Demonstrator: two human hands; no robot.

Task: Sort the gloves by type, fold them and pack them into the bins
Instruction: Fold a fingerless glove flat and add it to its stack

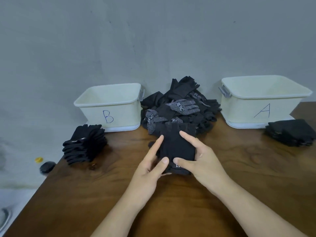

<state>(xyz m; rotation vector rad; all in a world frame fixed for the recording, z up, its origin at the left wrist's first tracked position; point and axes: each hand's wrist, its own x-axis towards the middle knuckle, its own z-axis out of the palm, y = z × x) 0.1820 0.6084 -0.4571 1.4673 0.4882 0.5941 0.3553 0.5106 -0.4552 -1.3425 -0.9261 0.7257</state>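
A black glove (177, 147) lies flat on the wooden table (102, 194) in front of me, cuff end toward me. My left hand (152, 166) grips its left edge with the thumb on top. My right hand (198, 159) holds its right side, thumb pressing the cuff. Behind it sits a loose pile of black gloves (181, 106), some with white dots. A stack of folded gloves (84, 146) rests in front of the cream bin marked B (109, 106). Another folded stack (290, 132) lies beside the cream bin marked A (261, 101).
A grey wall rises right behind the bins. The table's left edge runs diagonally from bin B toward the lower left. On the floor to the left lie a small yellow object (38, 159) and a dark round object (47, 167).
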